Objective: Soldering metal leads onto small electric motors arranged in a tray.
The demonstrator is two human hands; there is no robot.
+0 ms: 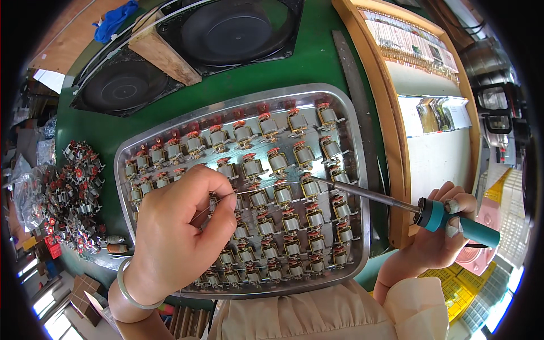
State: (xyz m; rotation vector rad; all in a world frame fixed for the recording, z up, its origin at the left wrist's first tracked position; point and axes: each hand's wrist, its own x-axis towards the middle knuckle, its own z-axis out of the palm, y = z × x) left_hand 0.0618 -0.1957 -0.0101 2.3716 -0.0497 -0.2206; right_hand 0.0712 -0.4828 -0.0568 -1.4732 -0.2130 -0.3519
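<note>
A metal tray [355,136] holds rows of small silver coil parts with red tops. My left hand [187,218] is over its left part, thumb and forefinger pinched on a thin solder wire [258,189]. The wire runs right toward a coil part [310,187] in the middle rows. My right hand [447,226] grips the teal handle of a soldering iron [374,196] beyond the tray's right edge. The iron's tip reaches left to the same coil part, close to the wire's end; whether they touch is too small to tell. Fingers of my left hand hide some coil parts.
A heap of loose coil parts [76,192] lies left of the tray on the green table [317,62]. Two black fans [226,31] and a wooden block [164,54] stand behind. At the right is a wooden frame [391,113]; yellow crates [459,292] sit below.
</note>
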